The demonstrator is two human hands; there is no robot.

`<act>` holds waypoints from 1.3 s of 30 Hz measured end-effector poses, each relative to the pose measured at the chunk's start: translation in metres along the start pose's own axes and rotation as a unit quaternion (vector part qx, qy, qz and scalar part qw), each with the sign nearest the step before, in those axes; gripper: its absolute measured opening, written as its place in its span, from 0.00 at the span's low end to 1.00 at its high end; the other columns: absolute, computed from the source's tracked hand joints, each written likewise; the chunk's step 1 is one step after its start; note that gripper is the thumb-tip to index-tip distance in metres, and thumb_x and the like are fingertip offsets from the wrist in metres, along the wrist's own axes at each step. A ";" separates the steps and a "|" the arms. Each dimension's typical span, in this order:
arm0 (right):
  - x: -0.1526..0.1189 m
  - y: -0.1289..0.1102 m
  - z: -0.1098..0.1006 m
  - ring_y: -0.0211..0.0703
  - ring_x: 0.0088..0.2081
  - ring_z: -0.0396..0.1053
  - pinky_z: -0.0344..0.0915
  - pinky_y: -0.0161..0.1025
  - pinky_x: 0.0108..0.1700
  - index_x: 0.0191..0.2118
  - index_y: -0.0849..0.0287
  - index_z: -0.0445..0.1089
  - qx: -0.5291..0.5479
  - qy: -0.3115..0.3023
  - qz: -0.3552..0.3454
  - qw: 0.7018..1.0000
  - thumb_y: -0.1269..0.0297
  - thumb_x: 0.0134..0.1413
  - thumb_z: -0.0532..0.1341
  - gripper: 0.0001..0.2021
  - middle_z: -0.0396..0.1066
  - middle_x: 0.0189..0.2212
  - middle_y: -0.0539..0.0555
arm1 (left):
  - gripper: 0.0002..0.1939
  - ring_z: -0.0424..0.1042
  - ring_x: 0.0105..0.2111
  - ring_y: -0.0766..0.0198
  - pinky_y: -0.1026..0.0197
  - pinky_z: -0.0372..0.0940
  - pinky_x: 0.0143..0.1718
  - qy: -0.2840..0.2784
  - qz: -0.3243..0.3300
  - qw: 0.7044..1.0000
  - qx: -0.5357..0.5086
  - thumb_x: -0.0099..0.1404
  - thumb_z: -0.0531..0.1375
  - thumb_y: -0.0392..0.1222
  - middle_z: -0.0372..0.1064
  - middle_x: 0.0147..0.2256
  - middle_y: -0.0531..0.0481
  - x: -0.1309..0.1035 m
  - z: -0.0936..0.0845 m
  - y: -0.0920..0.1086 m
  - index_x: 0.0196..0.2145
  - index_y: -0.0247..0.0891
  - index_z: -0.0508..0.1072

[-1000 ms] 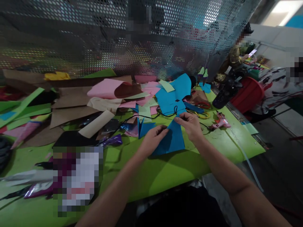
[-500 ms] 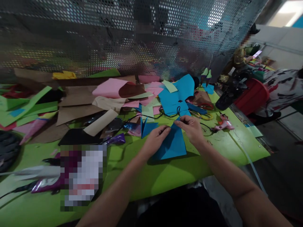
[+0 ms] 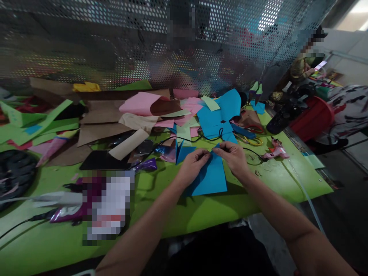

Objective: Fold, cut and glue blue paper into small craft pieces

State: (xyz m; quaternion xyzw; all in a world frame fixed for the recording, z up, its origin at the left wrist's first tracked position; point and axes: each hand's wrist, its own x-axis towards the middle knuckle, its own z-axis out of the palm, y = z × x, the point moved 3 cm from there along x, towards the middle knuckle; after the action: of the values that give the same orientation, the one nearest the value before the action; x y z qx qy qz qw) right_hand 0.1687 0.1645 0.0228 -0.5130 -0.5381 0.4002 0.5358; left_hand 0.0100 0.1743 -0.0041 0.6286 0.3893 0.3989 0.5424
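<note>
A piece of blue paper (image 3: 211, 178) is held up just over the green table by both hands. My left hand (image 3: 193, 165) pinches its upper left edge between thumb and fingers. At the top corner, close to the left fingertips, my right hand (image 3: 231, 155) pinches the same paper. The paper's lower edge hangs toward the table's front. Just behind the left hand stands a folded blue piece (image 3: 184, 151). A black cord (image 3: 205, 138) runs behind both hands. To the right lies a pink glue gun (image 3: 276, 151) with a clear glue stick.
Pink paper (image 3: 138, 102), brown paper (image 3: 100, 128) and blue sheets (image 3: 215, 115) pile up along the perforated metal screen (image 3: 120, 57). Yellow-handled scissors (image 3: 251, 141) lie behind the right hand. A purple hair-dryer-like tool (image 3: 66, 212) is at left. Co-workers and a red bin (image 3: 312, 117) are at right.
The whole scene has shifted slightly to the right as my head turned. Both hands keep their pinch on the blue paper, with hardly any movement.
</note>
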 end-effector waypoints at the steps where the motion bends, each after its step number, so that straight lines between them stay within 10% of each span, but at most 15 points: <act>1: 0.000 0.000 0.000 0.37 0.27 0.55 0.53 0.38 0.31 0.22 0.57 0.67 0.001 -0.002 0.002 1.000 0.54 0.43 0.70 0.15 0.61 0.22 0.47 | 0.12 0.63 0.33 0.63 0.61 0.58 0.37 0.005 0.006 1.000 0.004 0.64 0.58 0.50 0.65 0.30 0.52 0.000 0.000 0.000 0.32 0.37 0.71; 28: 0.000 0.002 -0.007 0.36 0.26 0.55 0.53 0.37 0.30 0.24 0.57 0.65 0.034 0.019 0.006 0.999 0.51 0.44 0.72 0.18 0.60 0.22 0.45 | 0.15 0.58 0.27 0.66 0.61 0.53 0.30 -0.050 0.000 0.995 0.090 0.63 0.57 0.50 0.56 0.24 0.56 -0.001 0.003 0.010 0.25 0.39 0.61; 39: 0.000 0.004 0.003 0.39 0.24 0.63 0.65 0.39 0.28 0.24 0.56 0.68 0.087 -0.046 0.140 0.985 0.50 0.27 0.77 0.23 0.69 0.21 0.48 | 0.18 0.55 0.26 0.66 0.61 0.50 0.28 -0.034 0.006 0.996 0.088 0.63 0.57 0.51 0.53 0.22 0.55 0.001 -0.001 0.008 0.22 0.40 0.59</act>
State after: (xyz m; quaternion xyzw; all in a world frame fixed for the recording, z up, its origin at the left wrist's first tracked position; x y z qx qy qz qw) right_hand 0.1662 0.1654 0.0186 -0.5157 -0.4477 0.5400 0.4920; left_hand 0.0099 0.1744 0.0040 0.6891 0.4005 0.3448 0.4958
